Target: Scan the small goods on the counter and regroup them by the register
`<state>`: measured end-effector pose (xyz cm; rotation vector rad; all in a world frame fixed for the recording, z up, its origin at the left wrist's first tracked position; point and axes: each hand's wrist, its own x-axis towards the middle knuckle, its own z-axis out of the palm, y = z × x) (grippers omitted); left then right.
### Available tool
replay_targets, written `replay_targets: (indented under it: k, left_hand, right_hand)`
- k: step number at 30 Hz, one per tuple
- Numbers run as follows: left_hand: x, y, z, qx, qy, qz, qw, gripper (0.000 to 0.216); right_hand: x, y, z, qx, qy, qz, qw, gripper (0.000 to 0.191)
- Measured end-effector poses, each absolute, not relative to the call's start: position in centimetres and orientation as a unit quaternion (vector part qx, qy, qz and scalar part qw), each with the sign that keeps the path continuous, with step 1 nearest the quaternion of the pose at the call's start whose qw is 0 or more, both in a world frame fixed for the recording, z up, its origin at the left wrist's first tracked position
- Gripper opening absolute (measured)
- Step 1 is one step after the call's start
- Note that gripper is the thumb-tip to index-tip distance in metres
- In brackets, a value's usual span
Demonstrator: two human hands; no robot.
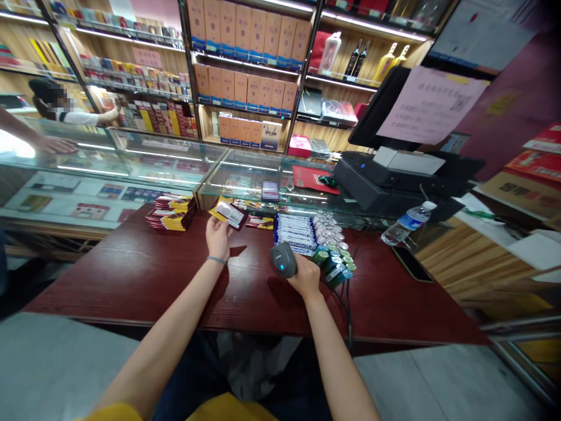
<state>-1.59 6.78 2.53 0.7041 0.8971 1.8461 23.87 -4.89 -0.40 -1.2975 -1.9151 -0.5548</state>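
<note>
Above the dark red table, my left hand (218,237) grips a yellow and maroon snack packet (228,213), its white barcode label turned up. My right hand (305,275) is closed around the handle of a black barcode scanner (283,259), which has a small blue light on. Left of my left hand lies a stack of similar yellow and maroon packets (170,212), and a few more packets (260,222) lie to its right. Just beyond the scanner sit a row of blue and white stick packs (295,231), silver-topped rolls (329,229) and green rolls (335,264).
A water bottle (407,223) and a phone (412,263) occupy the table's right side. Black cables (346,304) hang over the front edge. Behind stand a glass display counter (153,158) and a monitor (381,105). Another person's hand (55,144) rests on the glass at left; another person (65,108) is at the shelves.
</note>
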Motion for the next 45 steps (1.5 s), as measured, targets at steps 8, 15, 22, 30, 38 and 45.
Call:
replay_targets:
  k: [8,15,22,30,38,45]
  left_hand:
    - [-13.7,7.6,2.7,0.491,0.507,0.687,0.17,0.035]
    - [-22.6,8.2,4.5,0.711,0.521,0.465,-0.08,0.029]
    - [-26.0,9.8,3.4,0.778,0.52,0.332,-0.119,0.034]
    - [-26.8,10.7,2.5,0.8,0.522,0.274,-0.115,0.042]
    - [-26.2,10.6,2.1,0.79,0.534,0.288,-0.091,0.041]
    - [-19.6,10.4,2.0,0.75,0.536,0.372,-0.108,0.042]
  right_hand:
    - [23.5,-4.9,-0.3,-0.482,-0.758,-0.216,0.383,0.035]
    - [23.4,-4.5,-0.4,-0.462,-0.767,-0.227,0.384,0.036]
    - [23.7,-4.5,-0.7,-0.471,-0.769,-0.235,0.363,0.035]
    - [23.4,-4.5,-0.2,-0.465,-0.765,-0.249,0.369,0.034]
    - [23.7,-4.3,-0.7,-0.48,-0.76,-0.233,0.371,0.036]
    - [23.6,-4.5,-0.3,-0.505,-0.736,-0.245,0.378,0.035]
